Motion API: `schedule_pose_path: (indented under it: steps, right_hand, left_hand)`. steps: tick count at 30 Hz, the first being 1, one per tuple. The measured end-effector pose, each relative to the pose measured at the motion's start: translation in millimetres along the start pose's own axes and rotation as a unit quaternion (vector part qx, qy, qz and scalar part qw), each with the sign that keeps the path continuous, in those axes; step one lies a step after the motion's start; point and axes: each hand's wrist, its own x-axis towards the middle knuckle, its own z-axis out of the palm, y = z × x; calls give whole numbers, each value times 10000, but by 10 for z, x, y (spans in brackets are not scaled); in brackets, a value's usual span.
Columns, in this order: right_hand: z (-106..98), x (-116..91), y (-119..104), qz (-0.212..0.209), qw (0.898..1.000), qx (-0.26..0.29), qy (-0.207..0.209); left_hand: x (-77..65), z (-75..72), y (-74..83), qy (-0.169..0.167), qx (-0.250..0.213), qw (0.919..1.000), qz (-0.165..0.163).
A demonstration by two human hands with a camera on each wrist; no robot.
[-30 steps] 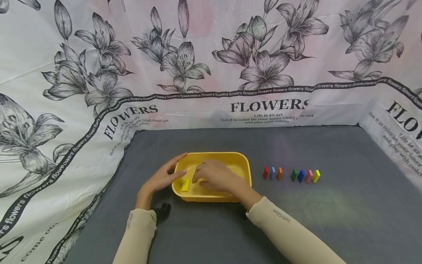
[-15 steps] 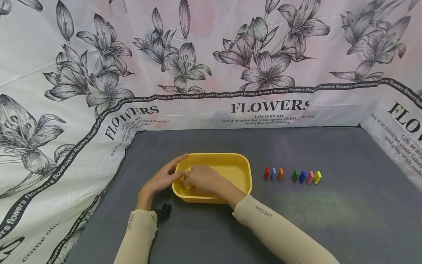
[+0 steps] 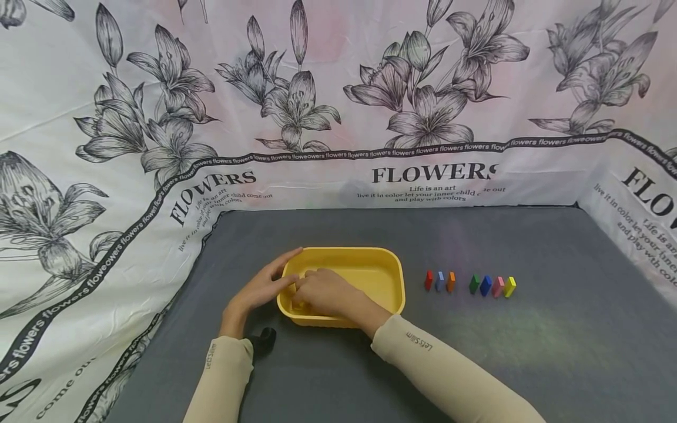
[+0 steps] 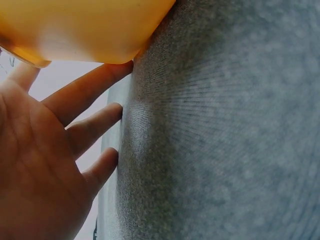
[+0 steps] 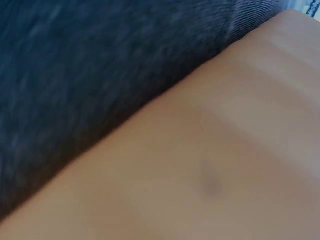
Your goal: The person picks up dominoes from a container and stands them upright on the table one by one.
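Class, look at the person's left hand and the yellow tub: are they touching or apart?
Touching. In the left wrist view the left hand has its straight index finger laid against the yellow tub; the head view agrees.

My yellow rectangular plastic tub sits on the grey felt-covered tabletop, left of centre. My left hand lies against its left wall; my right hand is inside it, at the near-left corner. Right of the tub stands a row of small coloured wooden blocks. A small black object lies near my left wrist. A flower-printed plastic sheet rises behind and to both sides.
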Motion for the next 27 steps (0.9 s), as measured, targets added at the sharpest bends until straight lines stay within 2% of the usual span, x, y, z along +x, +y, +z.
schedule_pose_path:
  steps: [6,15,21,27]
  right_hand:
    - [-24,-26,-17,-21,9988,-490,-74]
    - [-43,-54,-32,41,9987,-409,-285]
    - [-21,-134,75,90,9995,151,-260]
    - [-72,-350,275,612,9907,1198,-188]
  left_hand:
    - [16,1,-5,-6,74,9999,118]
    - [-8,12,0,-11,38,10000,39]
    - [-9,19,7,-31,-19,10000,-13]
    - [11,19,5,-92,-129,9998,102]
